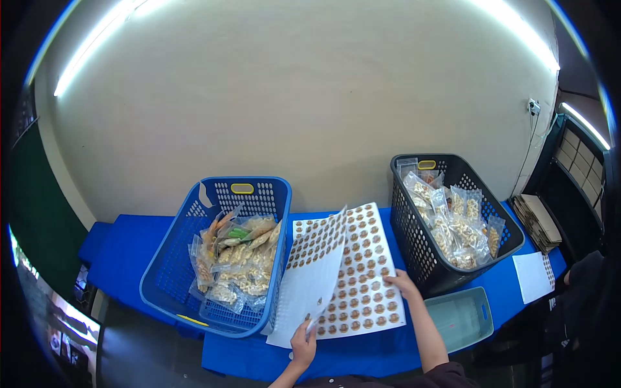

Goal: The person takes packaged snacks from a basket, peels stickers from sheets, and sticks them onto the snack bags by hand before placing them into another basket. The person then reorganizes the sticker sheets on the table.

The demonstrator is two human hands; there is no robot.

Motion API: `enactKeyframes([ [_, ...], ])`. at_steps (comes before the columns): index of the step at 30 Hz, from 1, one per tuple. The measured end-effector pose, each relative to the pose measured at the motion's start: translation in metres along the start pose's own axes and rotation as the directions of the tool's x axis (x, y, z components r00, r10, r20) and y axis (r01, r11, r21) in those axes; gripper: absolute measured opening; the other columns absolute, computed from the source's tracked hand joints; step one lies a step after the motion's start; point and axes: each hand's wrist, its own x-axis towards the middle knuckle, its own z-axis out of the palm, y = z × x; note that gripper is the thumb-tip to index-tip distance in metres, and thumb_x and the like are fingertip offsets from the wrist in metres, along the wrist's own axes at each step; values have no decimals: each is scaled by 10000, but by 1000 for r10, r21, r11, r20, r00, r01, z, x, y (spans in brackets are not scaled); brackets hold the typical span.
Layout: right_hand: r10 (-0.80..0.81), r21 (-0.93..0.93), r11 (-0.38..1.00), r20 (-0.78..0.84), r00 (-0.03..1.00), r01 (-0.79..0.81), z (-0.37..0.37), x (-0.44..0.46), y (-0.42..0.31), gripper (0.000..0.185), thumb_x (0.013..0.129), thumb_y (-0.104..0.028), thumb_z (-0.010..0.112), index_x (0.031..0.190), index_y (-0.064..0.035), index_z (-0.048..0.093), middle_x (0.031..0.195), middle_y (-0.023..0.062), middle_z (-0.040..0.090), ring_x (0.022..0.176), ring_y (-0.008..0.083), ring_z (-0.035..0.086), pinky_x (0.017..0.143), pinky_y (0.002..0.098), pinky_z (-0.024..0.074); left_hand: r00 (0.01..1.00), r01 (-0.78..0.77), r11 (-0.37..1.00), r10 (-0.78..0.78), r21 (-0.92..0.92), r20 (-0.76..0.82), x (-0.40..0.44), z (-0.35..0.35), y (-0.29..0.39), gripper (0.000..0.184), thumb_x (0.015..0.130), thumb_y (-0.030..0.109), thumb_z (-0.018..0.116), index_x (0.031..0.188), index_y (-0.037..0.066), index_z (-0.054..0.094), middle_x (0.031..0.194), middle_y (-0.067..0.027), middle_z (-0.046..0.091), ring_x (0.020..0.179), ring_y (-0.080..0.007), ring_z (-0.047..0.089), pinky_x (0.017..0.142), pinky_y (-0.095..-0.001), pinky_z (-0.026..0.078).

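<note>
Sheets of round brown stickers [369, 278] lie on the blue-covered table between two baskets. My left hand [303, 344] is closed on the lower edge of a partly lifted sticker sheet [323, 249], whose left part is white. At the right edge of the sheet beneath, my right hand [402, 284] holds the margin, fingers bent round it. To the left stands a blue basket [283, 194] with clear bags of snacks [242, 258]. A black basket [404, 242] to the right holds more bagged snacks [459, 223].
A shallow grey-green tray [484, 317] sits beside my right forearm. Another paper sheet [532, 277] and stacked flat cardboard [535, 223] are at the far right of the blue table [246, 359]. A person's dark sleeve [585, 284] shows at the right edge.
</note>
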Motion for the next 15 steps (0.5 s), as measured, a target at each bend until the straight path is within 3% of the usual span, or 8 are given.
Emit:
enactKeyframes([
  [2,128,-297,937,-202,971,-185,-1,35,50,308,679,-90,693,942,11,568,789,88,615,644,167,596,539,310,481,993,-79,997,78,13,86,1,7,12,233,779,73,590,1000,9,556,906,-184,594,819,-333,583,714,-370,459],
  [4,224,-157,950,-258,940,-270,1,49,98,335,654,-104,717,936,-1,568,766,95,610,618,167,593,494,316,478,974,-126,992,124,-2,191,0,19,19,246,778,78,593,1014,19,556,920,-173,597,834,-320,583,732,-367,458],
  [8,112,-506,836,-224,968,-214,16,43,172,326,667,-154,681,937,-1,579,769,111,621,646,219,609,553,342,495,944,-109,994,98,18,315,-15,46,3,250,786,97,578,1028,36,559,931,-157,600,842,-318,575,740,-361,455],
  [10,-116,-649,761,-163,980,-18,25,26,184,314,658,-187,656,901,2,595,850,163,622,749,274,611,679,353,482,929,-83,997,79,-4,361,-18,62,-6,244,792,105,562,1027,41,560,916,-155,603,840,-319,571,750,-372,448],
  [11,-31,-609,784,-236,971,-123,36,12,165,255,661,-188,650,833,-3,614,885,178,616,830,305,600,744,361,470,925,-105,994,101,-10,365,-20,70,-6,237,794,103,556,1022,39,562,909,-161,602,839,-324,570,752,-375,447],
  [12,-103,-603,790,-314,944,-114,49,-11,142,297,661,-180,655,905,-18,609,928,212,600,901,301,590,784,366,462,921,-124,992,121,-16,370,-22,78,-6,231,796,101,549,1017,36,564,902,-168,602,838,-328,570,755,-378,446],
  [14,-283,-678,720,-96,954,146,36,-7,184,522,670,-170,658,1161,-87,502,1082,230,539,1008,267,550,858,370,426,845,13,999,9,-38,535,-28,96,-6,398,816,237,555,1156,46,475,1024,-213,554,960,-327,542,821,-356,424],
  [15,-274,-679,721,-92,957,141,16,-5,189,522,670,-170,658,1161,-87,502,1082,230,539,1008,267,550,858,370,426,806,109,989,-31,-96,591,-35,110,-8,463,819,288,553,1197,48,436,1089,-227,521,1019,-330,514,852,-365,407],
])
